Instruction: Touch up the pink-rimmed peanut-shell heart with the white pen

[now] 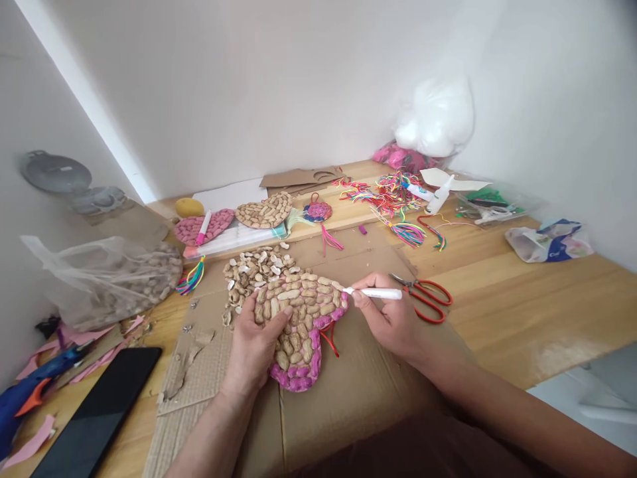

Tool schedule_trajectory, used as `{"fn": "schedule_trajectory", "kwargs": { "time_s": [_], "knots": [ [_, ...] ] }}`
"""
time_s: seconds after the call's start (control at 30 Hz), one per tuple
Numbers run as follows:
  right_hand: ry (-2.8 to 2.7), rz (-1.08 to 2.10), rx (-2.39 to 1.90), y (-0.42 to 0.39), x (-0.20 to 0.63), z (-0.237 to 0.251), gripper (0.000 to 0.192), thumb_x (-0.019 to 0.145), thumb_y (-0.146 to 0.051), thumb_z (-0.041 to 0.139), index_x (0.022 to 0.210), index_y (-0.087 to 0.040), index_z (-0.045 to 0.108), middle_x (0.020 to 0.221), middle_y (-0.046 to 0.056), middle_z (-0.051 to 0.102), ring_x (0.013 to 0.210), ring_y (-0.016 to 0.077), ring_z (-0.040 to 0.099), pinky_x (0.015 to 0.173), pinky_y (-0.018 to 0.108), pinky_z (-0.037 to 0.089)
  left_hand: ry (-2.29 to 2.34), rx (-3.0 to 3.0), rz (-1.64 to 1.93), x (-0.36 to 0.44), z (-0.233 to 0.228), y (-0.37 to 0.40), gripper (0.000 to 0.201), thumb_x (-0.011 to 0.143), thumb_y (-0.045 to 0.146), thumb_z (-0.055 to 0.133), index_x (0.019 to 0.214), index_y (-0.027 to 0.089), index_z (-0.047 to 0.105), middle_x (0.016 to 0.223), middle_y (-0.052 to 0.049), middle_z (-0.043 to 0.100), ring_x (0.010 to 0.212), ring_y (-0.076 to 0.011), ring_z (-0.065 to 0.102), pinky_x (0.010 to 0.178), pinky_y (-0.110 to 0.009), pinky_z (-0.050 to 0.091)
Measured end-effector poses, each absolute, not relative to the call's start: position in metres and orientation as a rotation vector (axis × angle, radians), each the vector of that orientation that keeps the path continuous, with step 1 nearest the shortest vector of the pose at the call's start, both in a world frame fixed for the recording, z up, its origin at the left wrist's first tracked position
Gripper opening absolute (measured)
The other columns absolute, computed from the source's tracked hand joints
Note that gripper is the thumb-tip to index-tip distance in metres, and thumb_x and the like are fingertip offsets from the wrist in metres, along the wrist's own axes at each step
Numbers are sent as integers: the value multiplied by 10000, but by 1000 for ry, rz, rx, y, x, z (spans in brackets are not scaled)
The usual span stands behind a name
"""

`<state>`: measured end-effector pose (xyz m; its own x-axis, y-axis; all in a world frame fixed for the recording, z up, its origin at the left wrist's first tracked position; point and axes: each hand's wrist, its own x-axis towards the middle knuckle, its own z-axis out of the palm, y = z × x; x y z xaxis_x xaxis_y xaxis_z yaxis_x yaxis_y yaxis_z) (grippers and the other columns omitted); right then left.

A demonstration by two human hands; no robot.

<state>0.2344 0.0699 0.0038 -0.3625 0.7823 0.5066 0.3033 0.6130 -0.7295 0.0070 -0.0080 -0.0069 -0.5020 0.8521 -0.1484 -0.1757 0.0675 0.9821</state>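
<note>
- Black phone (99, 415) on the worktop (497, 285), lower left of the frame; a blue glue gun (42, 377) lies just beside it.
- Brown cardboard (348, 405) across the lower middle.
- Left hand (256, 342), near the centre: its grip pinches a peanut-covered piece (303, 302), thumb on top. The piece is mid-frame, above the cardboard, purple along its lower and right edges.
- Right hand (391, 322), right of centre: its grip pinches a white marker (381, 293), tip at the piece's right end.
- Red-handled scissors (432, 299) just right of that hand.
- Peanut shells (259, 262) heaped beyond the left hand.
- Coloured threads (383, 192), upper right of centre.
- White bag (438, 116), upper right.
</note>
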Motion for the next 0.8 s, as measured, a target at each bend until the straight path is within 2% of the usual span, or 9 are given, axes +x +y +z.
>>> {"fn": "schedule_trajectory", "kwargs": {
  "time_s": [0.1, 0.23, 0.43, 0.63, 0.8],
  "knots": [
    [-1878, 837, -917, 76, 239, 2, 127, 963, -325, 570, 911, -212, 596, 776, 12, 618, 688, 158, 571, 618, 284, 450, 1517, 747, 1489, 4, -8, -7, 670, 677, 353, 872, 1263, 192, 589, 1123, -122, 740, 989, -286, 729, 909, -445, 580],
    [-1796, 1036, -940, 81, 242, -1, 211, 959, -410, 568, 871, -218, 576, 677, -11, 539, 554, 135, 457, 485, 264, 360, 1571, 863, 1424, 0, -10, -7, 665, 685, 387, 860, 1259, 187, 590, 1128, -127, 737, 970, -289, 730, 921, -454, 571],
    [-1676, 1105, -1048, 80, 239, 0, 263, 942, -464, 571, 843, -221, 571, 684, -6, 532, 597, 145, 469, 533, 266, 371, 1517, 772, 1392, 3, -1, -7, 710, 688, 380, 861, 1294, 193, 542, 1192, -132, 722, 1043, -294, 716, 939, -428, 569],
    [-1317, 1345, -991, 93, 237, -8, 335, 855, -524, 673, 806, -229, 521, 590, -42, 486, 571, 142, 437, 568, 275, 363, 1217, 449, 1490, 2, 16, -6, 838, 629, 269, 904, 1357, 216, 493, 1138, -125, 745, 971, -301, 743, 866, -410, 608],
    [-1250, 1384, -997, 99, 236, -11, 390, 793, -549, 727, 769, -221, 518, 572, -41, 481, 548, 141, 416, 541, 278, 332, 915, 371, 1544, -9, 15, -11, 891, 698, 181, 834, 1466, 291, 396, 1269, -101, 697, 1084, -288, 710, 955, -402, 579]
  ]
}}
